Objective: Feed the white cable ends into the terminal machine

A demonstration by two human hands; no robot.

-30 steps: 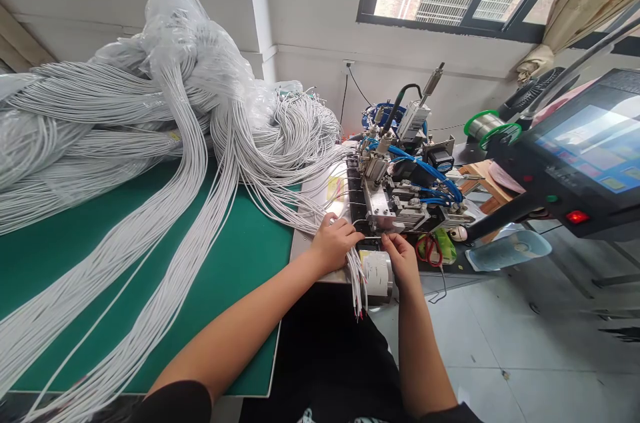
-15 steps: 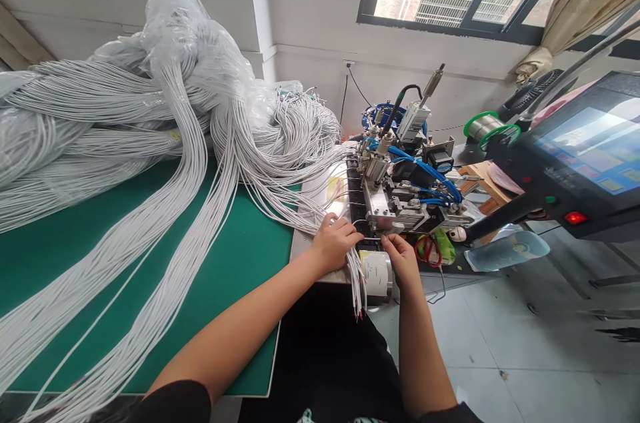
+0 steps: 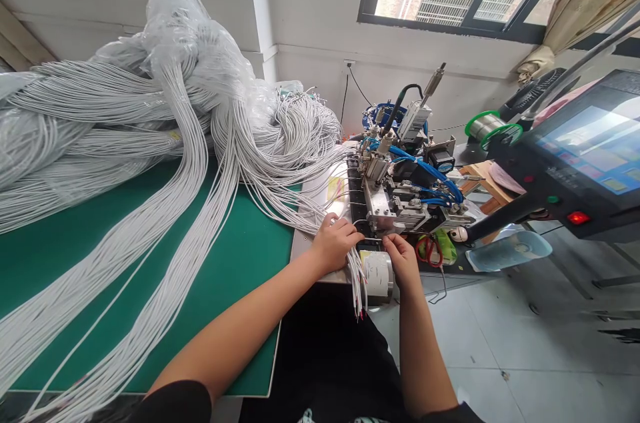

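My left hand is closed around a bundle of white cables, whose stripped ends with bits of red hang below it. One single cable runs from the left hand's fingertips across to my right hand, which pinches its end between thumb and forefinger. Both hands are at the front edge of a machine with metal cylinders and blue air hoses. Just below the stretched cable sits a metal cylinder with a white label.
Long white cables lie over the green table, with a plastic-wrapped heap behind. To the right are red-handled scissors, a clear blue bottle, a solder wire spool and a touchscreen on an arm.
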